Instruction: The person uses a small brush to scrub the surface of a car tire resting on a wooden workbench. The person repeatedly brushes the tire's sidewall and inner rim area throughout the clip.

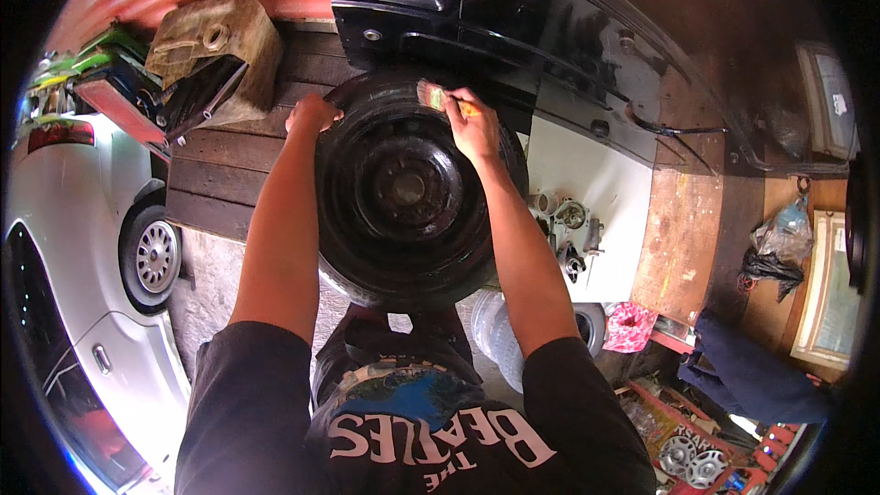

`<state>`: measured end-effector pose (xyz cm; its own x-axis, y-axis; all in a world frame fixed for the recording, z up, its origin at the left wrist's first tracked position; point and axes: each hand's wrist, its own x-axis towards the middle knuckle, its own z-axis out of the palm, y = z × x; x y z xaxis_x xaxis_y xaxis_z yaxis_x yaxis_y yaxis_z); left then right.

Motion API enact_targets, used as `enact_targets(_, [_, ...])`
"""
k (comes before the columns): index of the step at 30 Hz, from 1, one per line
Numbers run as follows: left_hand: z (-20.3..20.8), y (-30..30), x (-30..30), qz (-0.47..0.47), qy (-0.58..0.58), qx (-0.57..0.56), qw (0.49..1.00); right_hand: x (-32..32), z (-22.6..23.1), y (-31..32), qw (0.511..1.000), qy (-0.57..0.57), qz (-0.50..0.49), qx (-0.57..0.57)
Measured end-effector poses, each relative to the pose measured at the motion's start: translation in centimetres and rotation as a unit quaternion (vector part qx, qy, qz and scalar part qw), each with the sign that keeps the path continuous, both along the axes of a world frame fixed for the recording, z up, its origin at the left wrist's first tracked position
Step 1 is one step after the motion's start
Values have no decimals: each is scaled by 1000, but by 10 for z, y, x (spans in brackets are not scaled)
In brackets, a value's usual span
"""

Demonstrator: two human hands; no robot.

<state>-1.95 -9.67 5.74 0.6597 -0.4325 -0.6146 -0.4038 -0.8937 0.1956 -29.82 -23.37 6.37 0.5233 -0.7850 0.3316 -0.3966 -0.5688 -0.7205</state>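
Evidently, the wheel (401, 188) is set front & centre, face turned to the wearer, prob. so its far edge can be reached w/ both arms. By the R grip (474, 131) a paintbrush (433, 96) is clasped, bristles pointed L over the wheel's upper part, handle prob. pinched close for control; actual contact can't be confirmed. The L grip (314, 115) is placed at the upper-L edge, seemingly so the wheel's kept steady; how tightly it's closed can't be told. Wood planks (215, 162) are seen alongside, L; metal parts (574, 217) are laid on a white surface (605, 261), R, maybe to be kept clear of the arms.
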Motion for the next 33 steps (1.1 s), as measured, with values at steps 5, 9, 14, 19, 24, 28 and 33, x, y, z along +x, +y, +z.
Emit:
enact_targets(5, [-2,1,-4,13,-14,-15,1000,-69,-3,5,991,93,-69,-71])
enact_targets(9, [-6,2,0,-3,-13,-7,1000,-123,9,27,990,44,-131,-16])
enact_targets(14, [-2,0,-8,13,-15,-9,1000,-177,17,49,983,34,-180,22])
enact_targets(19, [-2,-3,-7,12,-6,14,1000,-187,25,12,974,-32,-211,75])
enact_targets(24, [7,-5,-12,13,-27,9,1000,-102,27,-45,920,-221,-150,287])
enact_targets(28, [2,-3,-7,0,-14,-11,1000,-54,11,-74,888,-206,-150,383])
enact_targets(33, [-15,-2,4,-3,-25,-9,1000,-68,-12,-85,847,-224,-215,433])
